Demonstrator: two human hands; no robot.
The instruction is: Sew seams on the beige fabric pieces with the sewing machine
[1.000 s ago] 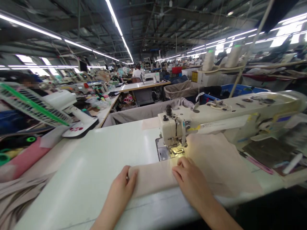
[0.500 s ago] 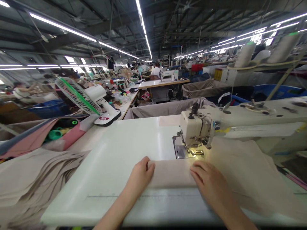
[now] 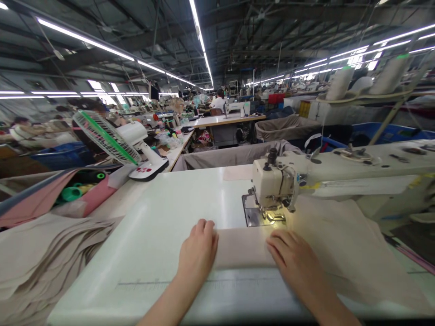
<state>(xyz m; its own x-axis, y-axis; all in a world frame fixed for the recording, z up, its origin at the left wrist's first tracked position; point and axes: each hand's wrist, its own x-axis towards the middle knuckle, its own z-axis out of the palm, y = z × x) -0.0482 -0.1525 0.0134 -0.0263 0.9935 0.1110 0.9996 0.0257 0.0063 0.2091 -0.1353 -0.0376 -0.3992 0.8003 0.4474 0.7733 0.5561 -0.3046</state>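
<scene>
A beige piece of fabric [image 3: 243, 248] lies on the pale sewing table [image 3: 159, 235], its far edge just in front of the sewing machine's [image 3: 274, 183] lit presser foot [image 3: 277, 218]. At the left end of this fabric my left hand [image 3: 199, 249] rests palm down, fingers close together and gripping the edge; its thumb is mostly hidden. My right hand [image 3: 292, 253] is on the same fabric, just below the presser foot, with fingers bent and thumb close to them. To the right of that hand, the fabric spreads out wide under the machine arm.
Stacked beige fabric pieces [image 3: 37, 253] lie at the left. Behind them stand a white fan [image 3: 149, 158] and a pink cloth holding green spools [image 3: 72, 194]. Thread cones [image 3: 340, 83] rise at the right. A cloth-lined bin [image 3: 231, 156] sits beyond the table; a person [image 3: 219, 102] is farther back.
My left hand has turned flatter over the fabric's left end, its thumb now less visible. The view has shifted slightly, and my right hand stays at the same place on the fabric.
</scene>
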